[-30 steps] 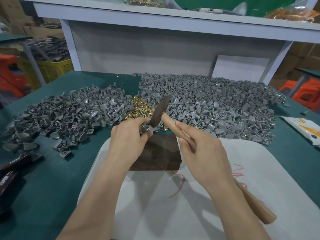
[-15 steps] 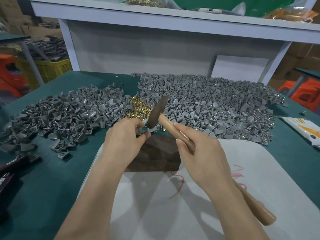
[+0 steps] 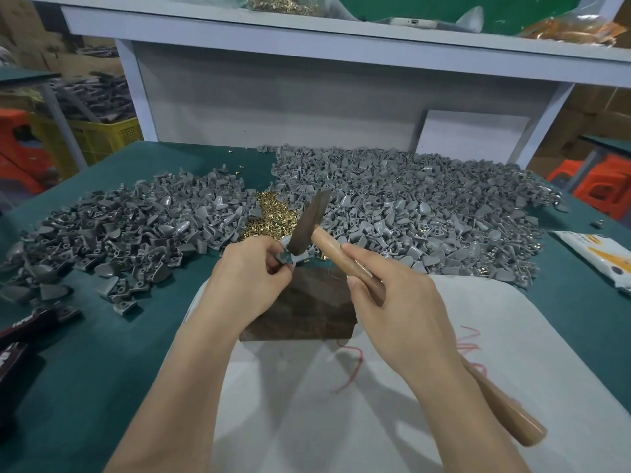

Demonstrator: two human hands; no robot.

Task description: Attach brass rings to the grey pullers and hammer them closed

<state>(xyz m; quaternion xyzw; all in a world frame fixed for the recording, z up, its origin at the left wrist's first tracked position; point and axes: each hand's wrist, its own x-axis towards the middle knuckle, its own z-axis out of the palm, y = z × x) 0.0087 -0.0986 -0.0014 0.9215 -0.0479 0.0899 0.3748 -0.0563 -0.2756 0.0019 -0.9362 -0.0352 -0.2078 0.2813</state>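
Both hands are occupied: the left hand (image 3: 249, 271) pinches a single grey puller (image 3: 286, 258) between thumb and fingertips, and the right hand (image 3: 403, 308) is curled round the wooden shaft of the hammer (image 3: 309, 227), high up near the head. Over the last second the hammer head has dropped a little and drifted toward the left hand. Its lower end now sits on or just above the puller, which rests at the far edge of the dark block (image 3: 307, 312) between the two hands. The left hand has barely shifted and keeps the piece steady. This looks like a blow landing or about to land (a short tap, judging by the high grip), so the closing step for this piece is under way. The ring itself is hidden under the head and fingers, so I cannot tell whether it is shut. Just beyond the hands lies the heap of brass rings (image 3: 269, 216). One pile of pullers (image 3: 136, 227) spreads across the counter (image 3: 85, 353) beyond the left hand. A larger pile (image 3: 426, 213), flecked with brass, lies beyond the right hand, so much work probably remains.
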